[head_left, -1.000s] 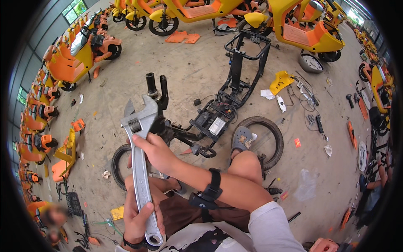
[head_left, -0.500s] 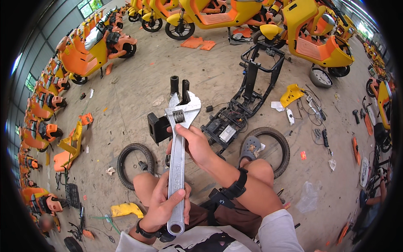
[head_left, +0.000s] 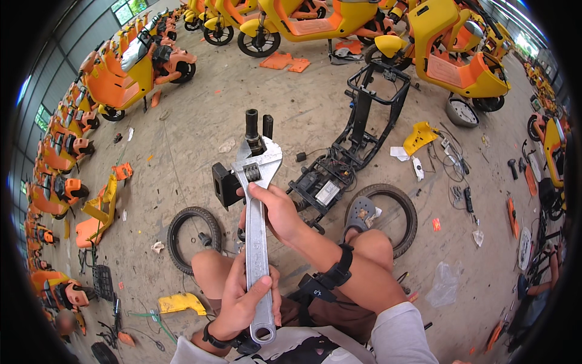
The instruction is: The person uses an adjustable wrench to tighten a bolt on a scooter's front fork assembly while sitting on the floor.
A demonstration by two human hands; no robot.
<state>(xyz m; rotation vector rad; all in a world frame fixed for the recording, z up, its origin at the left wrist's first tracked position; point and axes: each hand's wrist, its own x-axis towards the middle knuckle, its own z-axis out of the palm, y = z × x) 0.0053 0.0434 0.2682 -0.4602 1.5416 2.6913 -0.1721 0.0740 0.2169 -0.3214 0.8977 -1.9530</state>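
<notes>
Head view: my left hand [head_left: 245, 303] and right hand [head_left: 280, 213] hold the adjustable wrench [head_left: 258, 242]; beyond it, scooter frame [head_left: 361, 118] already stripped, steering tube [head_left: 252, 124] standing, jaw contact unclear.

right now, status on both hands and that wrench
Left hand low on adjustable wrench, right hand higher, near its head. Wrench head overlaps black steering tube in view; seating unclear. Black bracket close by, left of wrench head.
</notes>
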